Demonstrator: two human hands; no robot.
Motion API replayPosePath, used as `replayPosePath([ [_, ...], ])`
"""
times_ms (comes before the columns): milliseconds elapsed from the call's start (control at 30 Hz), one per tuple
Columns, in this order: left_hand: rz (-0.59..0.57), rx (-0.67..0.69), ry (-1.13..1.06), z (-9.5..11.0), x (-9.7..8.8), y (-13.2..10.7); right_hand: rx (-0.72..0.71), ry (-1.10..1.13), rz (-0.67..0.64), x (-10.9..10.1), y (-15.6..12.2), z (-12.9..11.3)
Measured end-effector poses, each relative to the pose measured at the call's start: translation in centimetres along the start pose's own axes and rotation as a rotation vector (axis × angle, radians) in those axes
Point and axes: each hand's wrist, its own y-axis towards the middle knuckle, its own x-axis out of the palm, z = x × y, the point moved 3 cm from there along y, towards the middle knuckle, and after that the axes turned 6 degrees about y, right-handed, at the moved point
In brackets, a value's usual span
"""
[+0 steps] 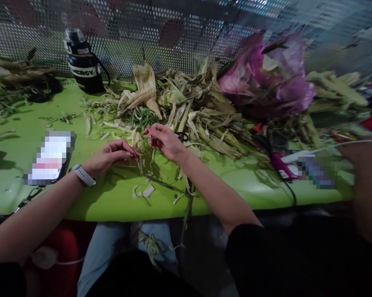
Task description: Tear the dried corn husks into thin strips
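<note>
My left hand (111,154), with a grey watch on its wrist, rests on the green table (111,202). Its fingertips are pinched on a thin green stem (140,163). Just to the right, my right hand (164,140) is held slightly above the table, fingers curled and pinched on the upper end of the same plant strand. Both hands meet at the near edge of a heap of dried husks and leaves (186,111). Cut leaf bits (145,191) lie below the hands.
A black bottle (83,62) stands at the back left before a perforated metal screen. A phone (51,156) lies left of my left hand. A purple plastic bag (266,78) sits back right. Pink-handled tool and white cable (285,165) lie right. Another person's arm (368,181) shows far right.
</note>
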Motion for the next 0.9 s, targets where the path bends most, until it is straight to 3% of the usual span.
replayPosePath([
  [233,0.013,-0.01,0.036,-0.6,-0.2,0.4,0.115,0.133,-0.133,1.2,-0.6,0.2],
  [533,0.119,-0.05,0.029,-1.1,-0.6,0.5,0.14,0.0,-0.205,1.4,-0.9,0.3],
  [800,0.001,-0.154,0.106,-0.7,-0.8,0.6,0.141,-0.165,-0.207,1.0,-0.6,0.8],
  [900,0.027,-0.137,0.084,-0.7,-0.9,0.4,0.135,-0.19,-0.194,1.0,-0.6,0.6],
])
